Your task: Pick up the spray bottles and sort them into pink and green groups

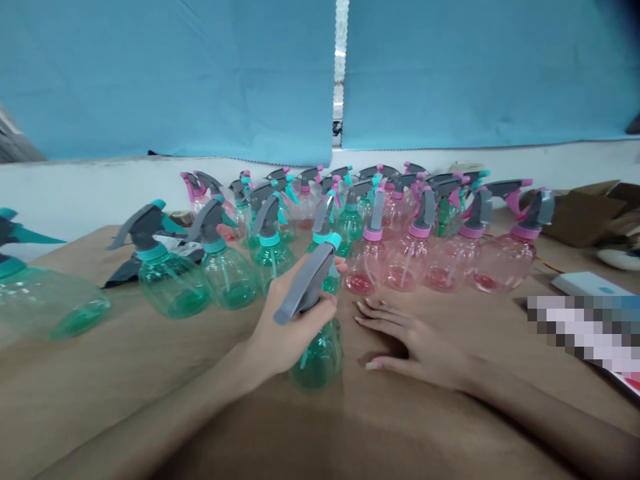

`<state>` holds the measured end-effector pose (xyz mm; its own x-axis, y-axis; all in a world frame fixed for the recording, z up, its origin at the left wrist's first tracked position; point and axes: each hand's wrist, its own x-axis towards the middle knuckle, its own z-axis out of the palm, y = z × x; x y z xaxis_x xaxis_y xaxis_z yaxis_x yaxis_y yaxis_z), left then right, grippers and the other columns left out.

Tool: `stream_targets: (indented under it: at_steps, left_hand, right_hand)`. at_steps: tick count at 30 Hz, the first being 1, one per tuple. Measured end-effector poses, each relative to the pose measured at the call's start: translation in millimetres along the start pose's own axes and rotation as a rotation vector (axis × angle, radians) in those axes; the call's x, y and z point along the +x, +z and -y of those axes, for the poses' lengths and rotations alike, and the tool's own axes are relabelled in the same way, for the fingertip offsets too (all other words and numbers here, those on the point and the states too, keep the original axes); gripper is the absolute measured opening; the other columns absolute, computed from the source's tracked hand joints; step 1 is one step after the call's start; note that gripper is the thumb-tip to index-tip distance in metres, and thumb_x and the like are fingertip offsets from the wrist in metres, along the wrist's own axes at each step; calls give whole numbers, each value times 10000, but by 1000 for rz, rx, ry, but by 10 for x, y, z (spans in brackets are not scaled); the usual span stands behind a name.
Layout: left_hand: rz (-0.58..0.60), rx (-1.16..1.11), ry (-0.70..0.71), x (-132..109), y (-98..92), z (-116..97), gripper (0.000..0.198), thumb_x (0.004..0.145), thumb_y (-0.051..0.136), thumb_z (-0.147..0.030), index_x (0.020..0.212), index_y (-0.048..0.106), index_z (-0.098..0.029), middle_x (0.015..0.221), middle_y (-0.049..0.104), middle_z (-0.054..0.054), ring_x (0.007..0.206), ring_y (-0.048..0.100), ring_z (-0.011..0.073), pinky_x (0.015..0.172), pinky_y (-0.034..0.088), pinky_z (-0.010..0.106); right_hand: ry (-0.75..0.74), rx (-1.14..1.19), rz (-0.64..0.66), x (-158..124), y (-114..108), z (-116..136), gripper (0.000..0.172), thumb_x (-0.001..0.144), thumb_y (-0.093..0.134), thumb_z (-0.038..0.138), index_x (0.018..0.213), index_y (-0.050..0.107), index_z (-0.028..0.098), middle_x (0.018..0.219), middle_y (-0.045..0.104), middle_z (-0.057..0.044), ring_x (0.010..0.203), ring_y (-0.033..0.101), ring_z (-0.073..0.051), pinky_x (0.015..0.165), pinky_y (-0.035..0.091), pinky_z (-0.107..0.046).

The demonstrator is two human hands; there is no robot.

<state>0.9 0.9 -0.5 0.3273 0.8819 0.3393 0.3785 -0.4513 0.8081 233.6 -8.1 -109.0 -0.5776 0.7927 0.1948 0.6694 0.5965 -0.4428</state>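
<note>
Table (400,437) bears rows of bottles (453,270); right hand (400,337) lies flat on it, holding nothing. Left hand (290,327) grasps a green sprayer (317,367) in front, probably light, slick, squeezable, best held under its grey top (306,283).

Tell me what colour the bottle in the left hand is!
The bottle in the left hand is see-through green, shown best in the head view.

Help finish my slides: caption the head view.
Left hand holds a green spray bottle, right hand palm down beside it, with more green bottles and pink bottles standing behind on the table.
</note>
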Motion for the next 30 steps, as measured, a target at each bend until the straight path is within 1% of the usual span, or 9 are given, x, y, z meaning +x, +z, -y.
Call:
stream_targets:
  at_steps: [3, 7, 12, 17, 19, 25, 28, 30]
  left_hand:
    - [-14, 19, 4, 0, -6, -2, 204, 731, 511, -236, 926, 564, -257, 655, 541, -45, 574, 511, 144, 551, 428, 262]
    - [-13, 22, -1, 0, -11, -18, 236, 708, 508, -201, 927, 570, -262, 646, 539, -48, 560, 496, 146, 544, 415, 266]
    - [-31, 34, -9, -6, -8, -45, 270, 695, 507, -184, 946, 579, -255, 642, 546, -41, 576, 510, 155, 541, 419, 269]
    - [-34, 11, 13, -11, -9, -40, 166, 717, 504, -167, 843, 569, -254, 705, 554, -45, 633, 535, 146, 604, 441, 263]
    - [-31, -4, 13, -12, -7, -25, 138, 736, 503, -173, 834, 558, -253, 711, 553, -47, 635, 533, 141, 615, 438, 263]
    - [-26, -16, -6, -22, 6, 9, 193, 743, 514, -196, 915, 573, -259, 673, 560, -40, 593, 529, 148, 535, 400, 267]
    - [7, -42, -35, -25, -7, 0, 151, 750, 511, -198, 881, 570, -246, 587, 522, -49, 587, 535, 156, 551, 408, 276]
    - [27, -70, -24, -22, -21, -14, 154, 732, 507, -180, 860, 569, -237, 609, 531, -46, 607, 534, 156, 583, 419, 282]
  right_hand:
    - [-1, -9, 7, 3, -5, 4, 702, 820, 562, 580, 1411, 358, 259, 1482, 334, -34, 1371, 278, -261, 1118, 261, -489]
    - [-12, -17, -3, 7, -7, 10, 696, 829, 554, 573, 1417, 345, 266, 1479, 340, -39, 1369, 285, -255, 1114, 269, -490]
    - [-28, -11, -13, 9, 2, -1, 678, 829, 562, 564, 1410, 364, 276, 1473, 355, -38, 1361, 300, -267, 1111, 273, -501]
    - [-19, -7, -10, 14, -5, 9, 674, 828, 559, 569, 1402, 382, 264, 1464, 374, -42, 1360, 303, -265, 1115, 269, -490]
    - [-13, -16, -5, 15, -5, 14, 683, 828, 556, 575, 1403, 381, 251, 1465, 372, -43, 1362, 301, -258, 1120, 264, -480]
    - [-17, -20, -12, 17, -1, 12, 683, 827, 558, 572, 1403, 380, 250, 1467, 367, -36, 1369, 282, -265, 1122, 256, -490]
    - [-19, -6, -11, 15, -10, 19, 677, 826, 564, 567, 1401, 383, 259, 1467, 365, -34, 1367, 285, -272, 1121, 253, -498]
    - [-15, 3, -11, 12, -14, 23, 675, 826, 566, 564, 1402, 380, 265, 1465, 368, -31, 1366, 288, -272, 1122, 248, -500]
